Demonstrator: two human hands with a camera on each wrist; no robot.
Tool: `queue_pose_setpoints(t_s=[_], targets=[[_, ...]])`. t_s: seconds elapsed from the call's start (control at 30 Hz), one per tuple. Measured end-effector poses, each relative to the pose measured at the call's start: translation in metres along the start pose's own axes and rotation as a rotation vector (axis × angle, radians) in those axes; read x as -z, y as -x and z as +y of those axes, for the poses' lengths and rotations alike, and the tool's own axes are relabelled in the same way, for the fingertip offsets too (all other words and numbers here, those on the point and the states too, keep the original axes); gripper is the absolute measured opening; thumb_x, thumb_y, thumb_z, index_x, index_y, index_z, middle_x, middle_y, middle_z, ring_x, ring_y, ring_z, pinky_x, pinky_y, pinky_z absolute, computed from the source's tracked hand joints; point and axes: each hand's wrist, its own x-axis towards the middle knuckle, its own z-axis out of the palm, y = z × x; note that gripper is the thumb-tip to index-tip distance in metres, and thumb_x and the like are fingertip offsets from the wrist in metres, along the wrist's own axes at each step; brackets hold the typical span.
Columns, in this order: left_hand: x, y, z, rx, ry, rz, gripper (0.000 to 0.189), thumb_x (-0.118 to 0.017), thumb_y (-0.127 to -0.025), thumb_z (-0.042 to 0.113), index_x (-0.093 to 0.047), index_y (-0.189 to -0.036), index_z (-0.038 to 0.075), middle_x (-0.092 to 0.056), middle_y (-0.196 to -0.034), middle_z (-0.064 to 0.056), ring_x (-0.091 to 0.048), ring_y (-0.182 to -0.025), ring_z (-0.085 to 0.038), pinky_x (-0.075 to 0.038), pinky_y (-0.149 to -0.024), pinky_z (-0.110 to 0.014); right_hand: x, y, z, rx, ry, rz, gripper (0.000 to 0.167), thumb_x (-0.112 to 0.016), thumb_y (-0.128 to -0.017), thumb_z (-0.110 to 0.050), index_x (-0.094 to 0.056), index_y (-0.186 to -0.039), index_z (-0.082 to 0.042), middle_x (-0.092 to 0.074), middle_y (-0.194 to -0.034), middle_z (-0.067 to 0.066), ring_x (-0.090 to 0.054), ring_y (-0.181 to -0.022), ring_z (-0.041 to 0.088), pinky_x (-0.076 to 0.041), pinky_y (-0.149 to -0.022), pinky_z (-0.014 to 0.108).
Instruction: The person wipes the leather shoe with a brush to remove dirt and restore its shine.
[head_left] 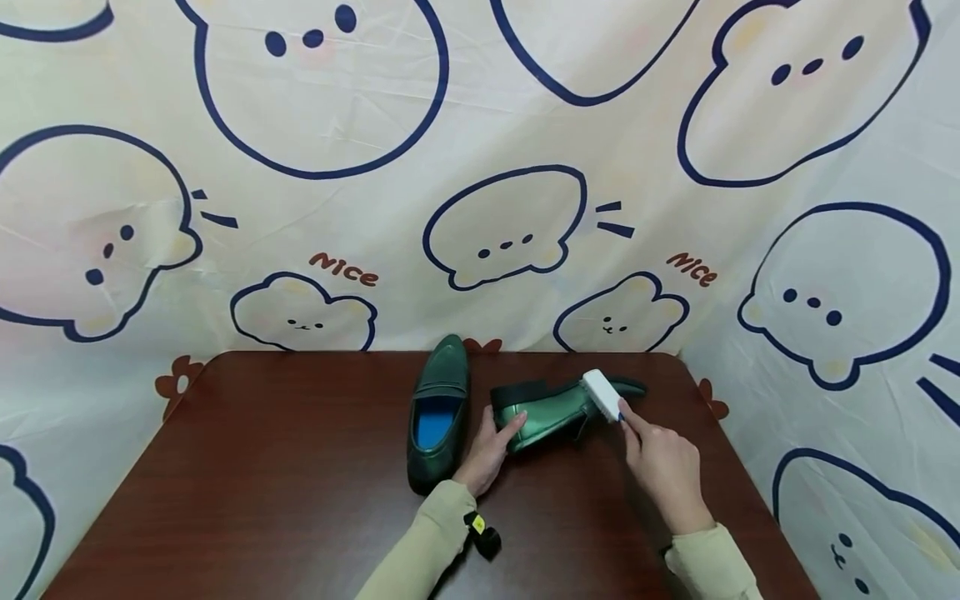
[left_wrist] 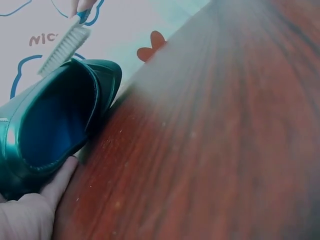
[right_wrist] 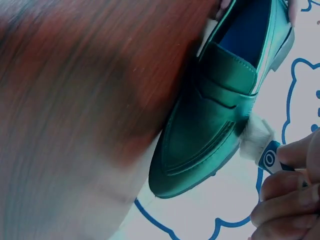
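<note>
A green loafer (head_left: 543,414) lies tipped on its side on the table, toe to the right and sole facing the wall. My left hand (head_left: 486,452) holds it by the heel, thumb on its upper side. In my right hand (head_left: 663,469) is a white-bristled brush (head_left: 602,395), gripped by its short blue handle (right_wrist: 270,157). The bristles rest against the side of the loafer, forward of the opening. In the left wrist view the loafer's opening shows a dark blue insole (left_wrist: 57,127).
The other green loafer (head_left: 442,379) stands upright just left of my left hand, toe toward the wall. Both are on a dark brown wooden table (head_left: 247,467). A cartoon-printed cloth (head_left: 510,317) hangs along the back and sides.
</note>
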Motion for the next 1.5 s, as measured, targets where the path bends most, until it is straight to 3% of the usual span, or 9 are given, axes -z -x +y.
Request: queue_pose_setpoints(t_s=[0.2, 0.3, 0.43, 0.6, 0.97, 1.17, 1.27, 1.37, 1.5], targets=[[-0.002, 0.002, 0.002, -0.009, -0.083, 0.06, 0.117, -0.07, -0.093, 0.058, 0.006, -0.166, 0.007, 0.004, -0.174, -0.017, 0.0, -0.161, -0.038, -0.016, -0.125, -0.063, -0.002, 0.0, -0.014, -0.012, -0.152, -0.04, 0.041, -0.068, -0.101, -0.018, -0.065, -0.142, -0.018, -0.059, -0.057, 0.005, -0.039, -0.044, 0.012, -0.033, -0.043, 0.031], [-0.003, 0.002, 0.003, -0.002, -0.093, 0.097, 0.116, -0.071, -0.092, 0.058, 0.003, -0.166, 0.008, 0.001, -0.174, -0.015, -0.002, -0.161, -0.036, -0.015, -0.127, -0.06, -0.006, -0.001, -0.024, 0.012, -0.194, -0.083, 0.041, -0.069, -0.1, -0.019, -0.066, -0.142, -0.018, -0.058, -0.056, 0.002, -0.038, -0.044, 0.01, -0.034, -0.043, 0.029], [-0.006, 0.001, 0.005, -0.012, -0.099, 0.124, 0.114, -0.071, -0.092, 0.058, -0.001, -0.167, 0.007, -0.006, -0.174, -0.017, -0.008, -0.161, -0.037, -0.017, -0.126, -0.059, -0.011, -0.003, -0.03, 0.049, -0.118, -0.04, 0.042, -0.073, -0.097, -0.017, -0.068, -0.138, -0.019, -0.046, -0.05, -0.002, -0.033, -0.043, 0.011, -0.029, -0.041, 0.029], [-0.008, 0.004, 0.005, 0.02, -0.129, 0.15, 0.117, -0.068, -0.092, 0.063, 0.0, -0.166, 0.004, -0.001, -0.174, -0.019, -0.002, -0.161, -0.039, -0.014, -0.126, -0.061, -0.013, -0.004, -0.025, 0.06, -0.038, 0.008, 0.041, -0.073, -0.097, -0.018, -0.069, -0.138, -0.02, -0.044, -0.049, -0.001, -0.03, -0.041, 0.012, -0.026, -0.039, 0.03], [-0.009, 0.003, 0.002, 0.001, -0.154, 0.157, 0.115, -0.065, -0.092, 0.066, -0.004, -0.166, 0.003, -0.004, -0.173, -0.02, -0.005, -0.16, -0.04, -0.014, -0.127, -0.06, -0.013, -0.012, 0.009, -0.083, 0.015, 0.108, 0.042, -0.07, -0.099, -0.019, -0.067, -0.14, -0.014, -0.053, -0.051, 0.01, -0.037, -0.038, 0.02, -0.028, -0.036, 0.035], [-0.008, 0.004, -0.001, -0.013, -0.177, 0.177, 0.11, -0.063, -0.095, 0.064, -0.007, -0.165, 0.0, -0.012, -0.172, -0.023, -0.014, -0.159, -0.041, -0.018, -0.125, -0.061, -0.009, -0.018, 0.024, -0.161, 0.022, 0.075, 0.042, -0.066, -0.101, -0.017, -0.064, -0.141, -0.008, -0.066, -0.064, 0.019, -0.048, -0.042, 0.028, -0.036, -0.038, 0.042], [-0.009, 0.005, -0.003, -0.012, -0.179, 0.176, 0.11, -0.061, -0.096, 0.064, -0.006, -0.164, -0.003, -0.014, -0.171, -0.025, -0.018, -0.157, -0.043, -0.023, -0.123, -0.061, -0.008, -0.016, 0.019, -0.124, -0.041, 0.035, 0.043, -0.066, -0.102, -0.019, -0.063, -0.144, -0.011, -0.063, -0.06, 0.015, -0.048, -0.043, 0.024, -0.036, -0.041, 0.039], [-0.009, 0.003, -0.002, -0.017, -0.159, 0.169, 0.108, -0.061, -0.097, 0.063, -0.007, -0.164, -0.002, -0.015, -0.17, -0.026, -0.021, -0.156, -0.043, -0.027, -0.122, -0.061, -0.008, -0.015, 0.005, -0.019, -0.116, 0.006, 0.043, -0.067, -0.101, -0.02, -0.063, -0.144, -0.016, -0.057, -0.055, 0.005, -0.044, -0.044, 0.016, -0.035, -0.042, 0.034], [-0.01, 0.001, -0.001, -0.027, -0.178, 0.179, 0.109, -0.06, -0.097, 0.064, -0.005, -0.165, -0.001, -0.011, -0.172, -0.024, -0.016, -0.158, -0.042, -0.019, -0.125, -0.062, -0.014, -0.015, -0.011, 0.047, -0.137, 0.004, 0.042, -0.069, -0.1, -0.02, -0.065, -0.142, -0.02, -0.048, -0.052, -0.002, -0.035, -0.043, 0.011, -0.03, -0.042, 0.03]])
